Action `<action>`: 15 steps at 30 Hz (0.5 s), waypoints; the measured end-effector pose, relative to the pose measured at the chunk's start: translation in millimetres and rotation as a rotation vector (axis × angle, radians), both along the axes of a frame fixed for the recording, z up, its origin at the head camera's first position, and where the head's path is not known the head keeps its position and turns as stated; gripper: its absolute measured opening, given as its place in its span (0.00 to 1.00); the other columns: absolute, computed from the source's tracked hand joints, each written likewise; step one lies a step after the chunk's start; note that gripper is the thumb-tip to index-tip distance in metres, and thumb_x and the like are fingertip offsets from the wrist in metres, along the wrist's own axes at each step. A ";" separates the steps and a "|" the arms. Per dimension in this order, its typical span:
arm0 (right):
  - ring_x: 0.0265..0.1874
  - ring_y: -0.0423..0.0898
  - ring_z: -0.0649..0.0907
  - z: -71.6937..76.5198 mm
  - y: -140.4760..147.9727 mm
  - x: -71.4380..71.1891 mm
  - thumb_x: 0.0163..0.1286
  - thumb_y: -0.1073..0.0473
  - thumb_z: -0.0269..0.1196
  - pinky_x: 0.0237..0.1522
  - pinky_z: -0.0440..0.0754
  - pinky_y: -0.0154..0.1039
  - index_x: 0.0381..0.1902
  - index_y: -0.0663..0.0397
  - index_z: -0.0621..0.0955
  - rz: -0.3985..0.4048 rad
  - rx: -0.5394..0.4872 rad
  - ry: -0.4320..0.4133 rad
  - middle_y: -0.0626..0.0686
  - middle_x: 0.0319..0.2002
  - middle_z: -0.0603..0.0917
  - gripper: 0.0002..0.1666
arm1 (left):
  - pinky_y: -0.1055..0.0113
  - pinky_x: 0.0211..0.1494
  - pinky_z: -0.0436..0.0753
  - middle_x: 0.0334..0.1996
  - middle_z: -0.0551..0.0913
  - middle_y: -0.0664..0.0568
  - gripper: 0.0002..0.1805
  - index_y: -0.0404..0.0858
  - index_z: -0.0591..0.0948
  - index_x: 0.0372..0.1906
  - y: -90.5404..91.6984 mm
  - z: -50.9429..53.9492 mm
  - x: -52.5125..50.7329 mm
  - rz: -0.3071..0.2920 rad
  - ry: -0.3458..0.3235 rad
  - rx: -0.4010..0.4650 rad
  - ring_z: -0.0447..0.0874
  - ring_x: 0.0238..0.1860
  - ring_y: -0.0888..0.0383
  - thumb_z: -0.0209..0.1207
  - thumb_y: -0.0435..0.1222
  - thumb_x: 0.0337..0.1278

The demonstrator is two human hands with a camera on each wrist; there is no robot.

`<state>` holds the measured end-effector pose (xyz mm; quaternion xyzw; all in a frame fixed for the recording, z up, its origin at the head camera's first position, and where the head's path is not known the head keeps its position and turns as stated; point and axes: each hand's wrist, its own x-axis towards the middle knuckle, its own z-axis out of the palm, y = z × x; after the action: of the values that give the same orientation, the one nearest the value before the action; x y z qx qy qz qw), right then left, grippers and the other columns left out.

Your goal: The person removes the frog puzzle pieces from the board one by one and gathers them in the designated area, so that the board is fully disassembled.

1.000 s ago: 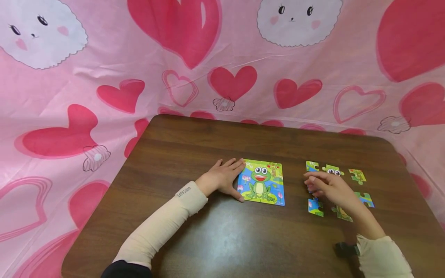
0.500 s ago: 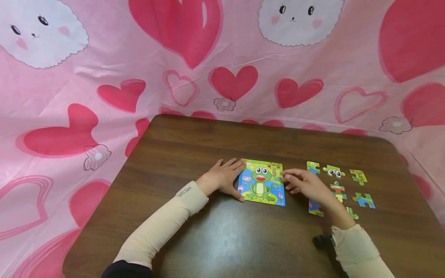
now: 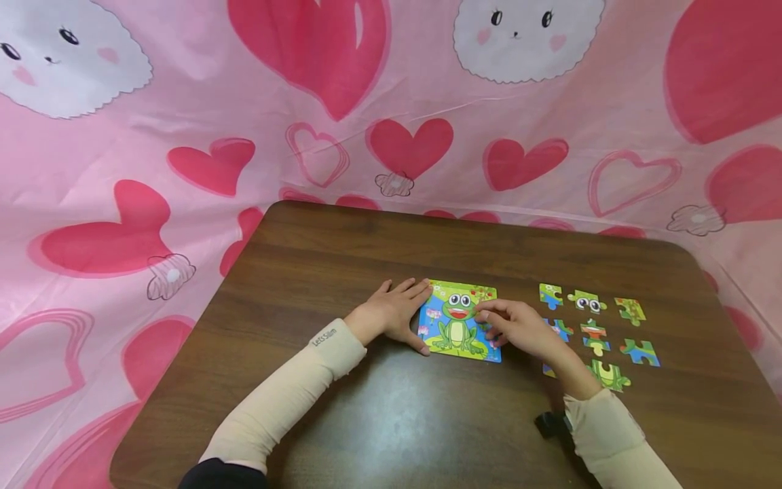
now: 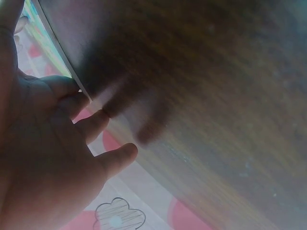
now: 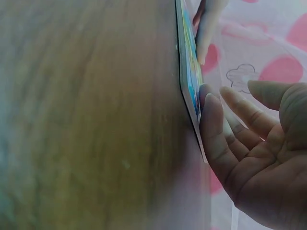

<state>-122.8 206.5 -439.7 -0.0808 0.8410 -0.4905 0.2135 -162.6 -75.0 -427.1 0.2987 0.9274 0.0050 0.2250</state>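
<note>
A square frog picture board [image 3: 457,329], with a green frog on blue and yellow-green, lies flat on the table. My left hand [image 3: 391,312] rests at its left edge, fingers spread and thumb at the near left corner. Its fingers [image 4: 117,160] are straight in the left wrist view. Over the right part of the board is my right hand [image 3: 519,329], covering some of it. In the right wrist view its loosely bent fingers [image 5: 213,129] are at the board's edge, touching or just above the surface. Nothing shows between thumb and fingers there.
Right of the board lie several loose jigsaw pieces, among them an eyes piece [image 3: 586,302], a mouth piece [image 3: 594,336] and a frog-legs piece [image 3: 609,375]. My right forearm partly hides others. The brown wooden table [image 3: 342,251] meets a pink heart-print cloth [image 3: 427,81] behind.
My right hand has moved left, from above the loose jigsaw pieces to the right part of the frog board. More of the pieces show now. My left hand has stayed in place.
</note>
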 end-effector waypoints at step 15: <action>0.30 0.48 0.85 -1.9 -3.5 -1.5 0.78 0.49 0.59 0.33 0.88 0.39 0.60 0.55 0.81 0.016 0.091 0.048 0.56 0.37 0.86 0.21 | 0.42 0.83 0.45 0.84 0.38 0.60 0.69 0.53 0.42 0.83 -0.3 -2.8 -1.2 0.001 -0.004 0.011 0.37 0.84 0.54 0.62 0.76 0.41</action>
<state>-124.4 203.0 -441.6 -0.0894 0.8667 -0.4479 0.2006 -163.8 -75.3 -429.9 0.2993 0.9271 0.0107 0.2253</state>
